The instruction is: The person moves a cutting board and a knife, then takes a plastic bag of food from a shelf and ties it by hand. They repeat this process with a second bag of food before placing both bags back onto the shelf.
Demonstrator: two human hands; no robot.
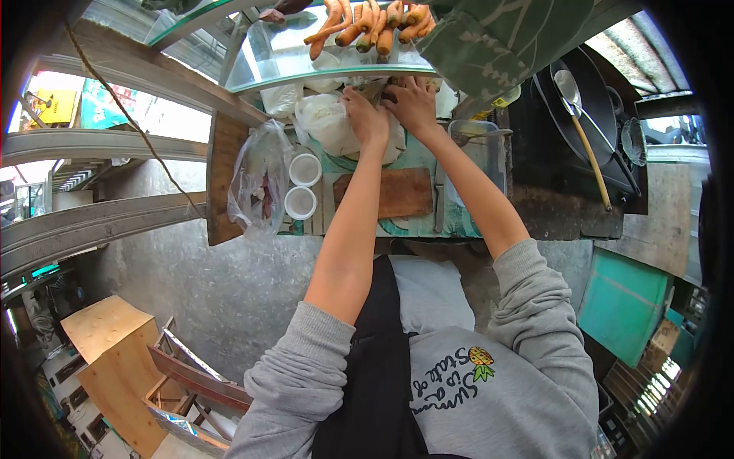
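Observation:
Both arms reach forward to the back of the counter, under a glass shelf. My left hand (365, 116) is closed on a clear plastic bag (323, 124) with white contents. Close beside it, my right hand (413, 105) has bent fingers gathered at the same bag's upper part; its fingertips are partly hidden. In front of the bag lies a brown wooden cutting board (405, 193), with a knife (439, 205) along its right side. Two white round tubs (305, 170) stand left of the board.
Carrots (371, 27) lie on the glass shelf (336, 74) above my hands. Another plastic bag (261, 180) sits at the counter's left end. A clear plastic container (483, 157) stands on the right. Beyond it are a black wok (577, 115) and a wooden-handled ladle (589, 157). Green patterned cloth (505, 46) hangs overhead.

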